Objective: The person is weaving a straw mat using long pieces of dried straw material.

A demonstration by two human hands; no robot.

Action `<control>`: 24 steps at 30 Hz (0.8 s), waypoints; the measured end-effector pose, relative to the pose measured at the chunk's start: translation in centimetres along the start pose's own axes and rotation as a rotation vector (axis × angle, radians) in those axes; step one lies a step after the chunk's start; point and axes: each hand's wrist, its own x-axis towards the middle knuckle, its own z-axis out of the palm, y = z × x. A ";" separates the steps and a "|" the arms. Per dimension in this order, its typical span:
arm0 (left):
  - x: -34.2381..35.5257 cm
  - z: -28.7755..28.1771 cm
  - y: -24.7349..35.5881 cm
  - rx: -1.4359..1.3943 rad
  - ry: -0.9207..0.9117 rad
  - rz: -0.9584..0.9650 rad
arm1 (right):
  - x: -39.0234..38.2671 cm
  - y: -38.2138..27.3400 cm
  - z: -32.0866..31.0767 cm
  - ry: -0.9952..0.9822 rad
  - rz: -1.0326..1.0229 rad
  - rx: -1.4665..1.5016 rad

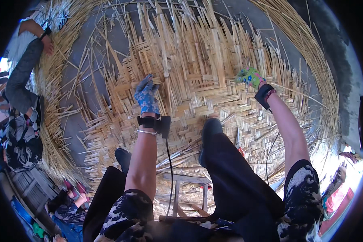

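L hand (147, 97): fingers curled over mat (189, 108); pinch, can't tell. R hand (252, 77): fingers bunched at strips (217, 52); grip unclear. Mat on floor (70, 125), loose ends toward far edge. Shoe (212, 128) on mat, prob. as wt. to steady it.

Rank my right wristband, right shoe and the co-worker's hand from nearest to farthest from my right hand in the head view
1. Right wristband: just behind the right hand.
2. Right shoe: lower, left of that hand.
3. Co-worker's hand: far upper left.
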 end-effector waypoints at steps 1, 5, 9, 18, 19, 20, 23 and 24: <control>-0.1 0.1 0.2 0.003 0.006 0.047 | 0.5 -0.2 -0.2 0.007 -0.047 -0.007; -0.3 -1.0 1.2 -0.044 0.005 0.127 | 2.3 -4.4 -2.2 -0.010 0.227 -0.333; 0.7 -5.7 3.7 0.008 0.253 0.126 | 4.5 -7.9 -2.9 -0.030 0.359 -0.399; 1.8 -8.9 3.1 0.167 0.115 0.249 | 0.9 0.2 1.9 0.175 0.492 0.988; 1.4 -7.7 2.2 0.151 0.056 0.278 | 1.1 0.4 2.1 0.152 0.499 1.098; 0.8 -6.5 1.4 0.071 0.034 0.280 | 1.4 0.4 2.1 0.124 0.474 1.173; -0.2 -4.9 0.2 -0.027 0.083 0.080 | 3.0 -0.7 1.7 -0.177 0.214 -0.167; -0.3 -4.9 0.0 -0.077 0.067 0.017 | 3.2 -1.1 1.6 -0.173 0.163 -0.513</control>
